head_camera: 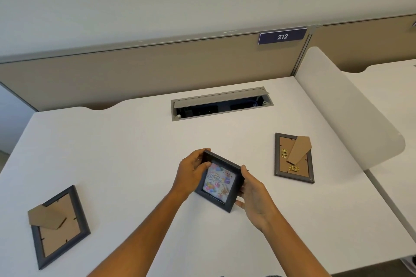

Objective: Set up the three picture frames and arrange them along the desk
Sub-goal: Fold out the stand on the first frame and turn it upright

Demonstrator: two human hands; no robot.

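Observation:
A small black picture frame [219, 181] with a colourful birthday card faces up toward me at the middle of the white desk [135, 141]. My left hand [191, 171] grips its upper left corner and my right hand [254, 195] holds its right edge. A dark frame [59, 227] lies face down at the near left, its brown cardboard stand flap [46, 217] sticking out over the corner. Another dark frame [293, 158] lies face down at the right, its cardboard stand [299, 149] raised off the backing, with gold hangers showing.
An open cable hatch [221, 103] with a grey lid is set into the desk at the back. A tan partition [157, 69] with a "212" sign [282, 36] runs behind. A white curved divider [351, 114] bounds the right side.

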